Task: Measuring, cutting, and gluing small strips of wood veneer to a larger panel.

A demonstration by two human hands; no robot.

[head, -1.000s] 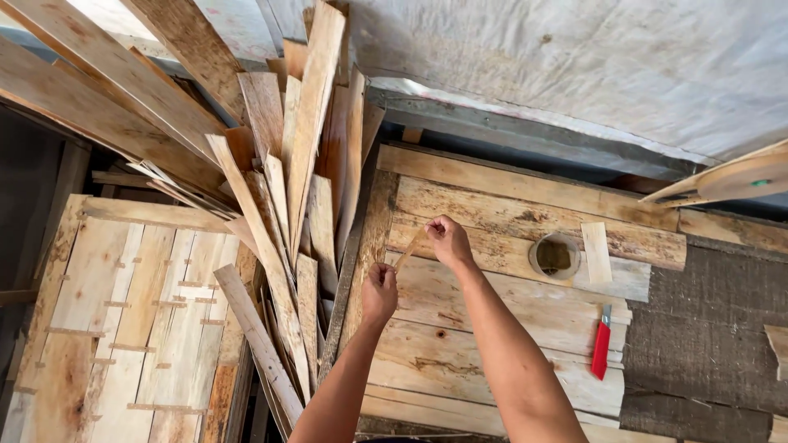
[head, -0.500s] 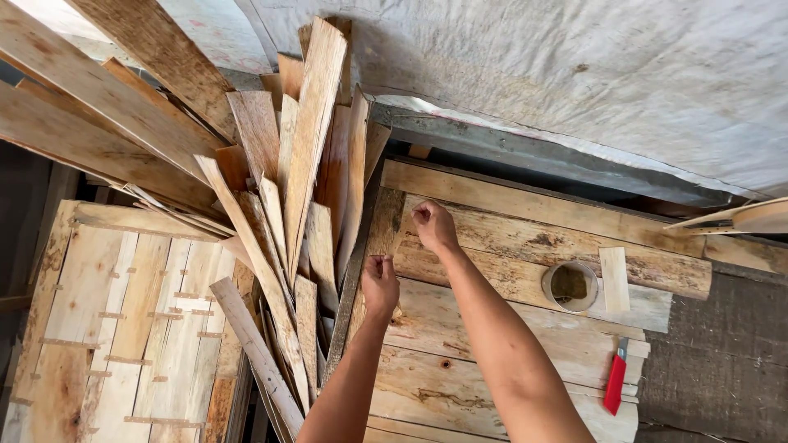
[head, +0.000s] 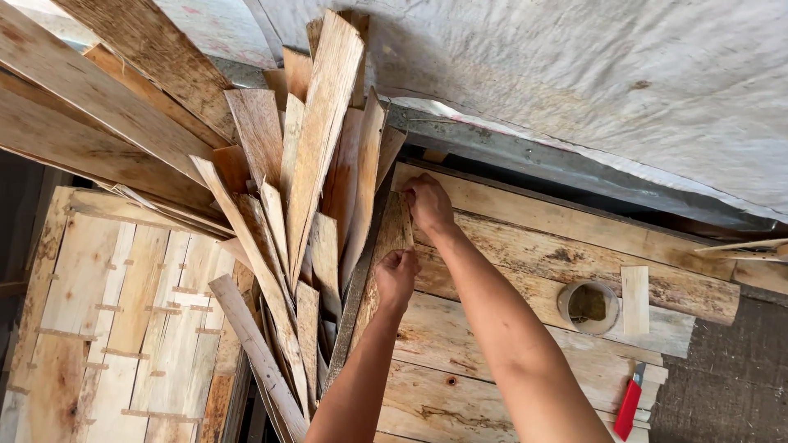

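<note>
Seen from the head camera, a person's two bare hands close on a narrow wood slat (head: 392, 238) that stands on edge at the left rim of a pallet-like platform of rough planks (head: 525, 344). The right hand (head: 427, 203) pinches the slat's upper end, fingers curled over its top corner, while the left hand (head: 397, 275) grips the same piece lower down, thumb and fingers wrapped round its edge; the hands sit near each other, one above the other. Hard against the slat on the left, a fan of splintered, weathered boards (head: 320, 164) leans and overlaps, crowding the space and hiding the slat's lower end. Farther left lies a pale slatted panel (head: 123, 312). On the platform, well apart from the hands, rest a round tin (head: 588, 305) with a small flat wood block (head: 634, 288) just beside it, and a red-handled tool (head: 629, 407) at the lower edge. A grey tarpaulin (head: 616, 82) fills the upper right.
</note>
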